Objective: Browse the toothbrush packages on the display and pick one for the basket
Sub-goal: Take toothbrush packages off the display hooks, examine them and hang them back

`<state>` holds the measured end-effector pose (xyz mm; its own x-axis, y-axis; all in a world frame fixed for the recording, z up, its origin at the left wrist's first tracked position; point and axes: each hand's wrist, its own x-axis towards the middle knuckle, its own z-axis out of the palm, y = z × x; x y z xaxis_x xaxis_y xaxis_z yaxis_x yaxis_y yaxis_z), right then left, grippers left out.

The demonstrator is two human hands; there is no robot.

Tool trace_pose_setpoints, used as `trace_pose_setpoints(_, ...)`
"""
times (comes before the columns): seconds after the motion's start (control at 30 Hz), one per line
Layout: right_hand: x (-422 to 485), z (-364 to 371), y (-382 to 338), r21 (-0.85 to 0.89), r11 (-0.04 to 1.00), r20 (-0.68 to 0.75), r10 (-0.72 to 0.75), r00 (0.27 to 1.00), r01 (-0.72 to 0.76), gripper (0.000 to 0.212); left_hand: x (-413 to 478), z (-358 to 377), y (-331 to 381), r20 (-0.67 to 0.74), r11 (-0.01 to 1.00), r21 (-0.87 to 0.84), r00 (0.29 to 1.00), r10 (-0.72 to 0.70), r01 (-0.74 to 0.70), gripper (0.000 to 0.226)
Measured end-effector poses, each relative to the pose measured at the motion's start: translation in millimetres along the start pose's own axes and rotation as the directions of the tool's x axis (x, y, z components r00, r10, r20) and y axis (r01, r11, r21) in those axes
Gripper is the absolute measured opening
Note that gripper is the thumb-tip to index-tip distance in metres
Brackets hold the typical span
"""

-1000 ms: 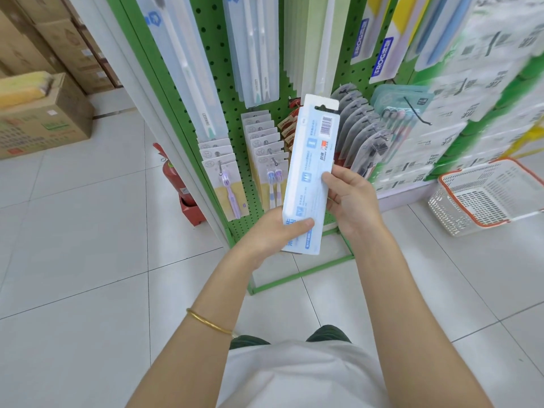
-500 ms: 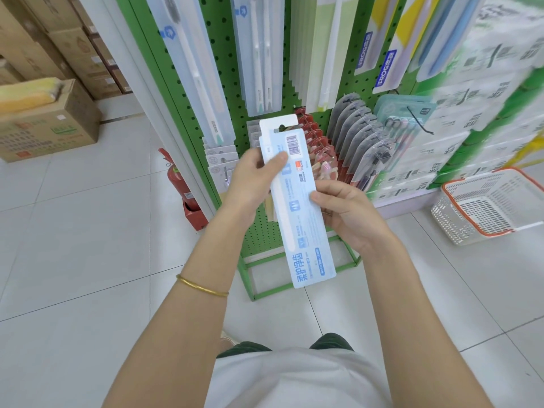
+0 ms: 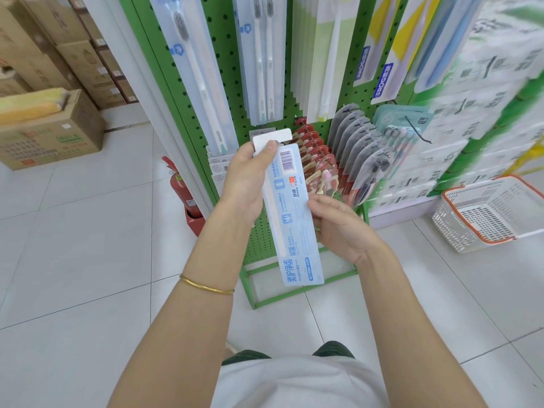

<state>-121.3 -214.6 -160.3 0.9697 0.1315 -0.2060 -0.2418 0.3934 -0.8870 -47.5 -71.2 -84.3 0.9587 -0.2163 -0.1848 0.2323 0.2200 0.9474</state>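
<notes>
A person stands at a green pegboard display and holds one toothbrush package in front of its lower half, with the printed back and barcode towards the camera. The package is tilted, its white hang tab up and to the left, its bottom end over the display's floor frame.

The left hand grips the top: its thumb presses on the front just under the tab, and its fingers are hidden behind the card. The right hand pinches the right edge at mid-height with curled fingers. How far they reach behind cannot be seen. One gold bracelet circles the left wrist.

The package and hands cover part of the display's lower row. Beside them hang a row of red packs, a row of grey packs and one teal pack. The overlapped packs are too close to count. The long packs on the upper hooks are cut off by the top edge, and one of them shows two brushes.

One white basket with an orange rim stands on the tiled floor to the right, well apart from the hands, at the foot of a blurred shelf. One red fire extinguisher stands at the display's left foot. A cardboard box sits far left, with stacked cartons behind it.
</notes>
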Motion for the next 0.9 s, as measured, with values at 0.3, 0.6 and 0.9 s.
trace_pose_setpoints(0.3,3,16,-13,0.032,0.999,0.279,0.016,0.960,-0.026,0.085,-1,16,20,0.095,0.997,-0.072,0.995,0.013,-0.006,0.014)
trace_pose_setpoints(0.6,4,42,-73,-0.589,0.784,-0.078,-0.298,0.951,0.198,0.051,1,23,57,0.066,0.978,0.134,0.986,0.152,-0.160,0.030)
trace_pose_setpoints(0.9,17,80,-116,-0.781,0.573,-0.278,-0.676,0.683,0.248,0.056,-18,21,92,0.039,0.934,0.139,0.945,0.326,-0.328,0.029)
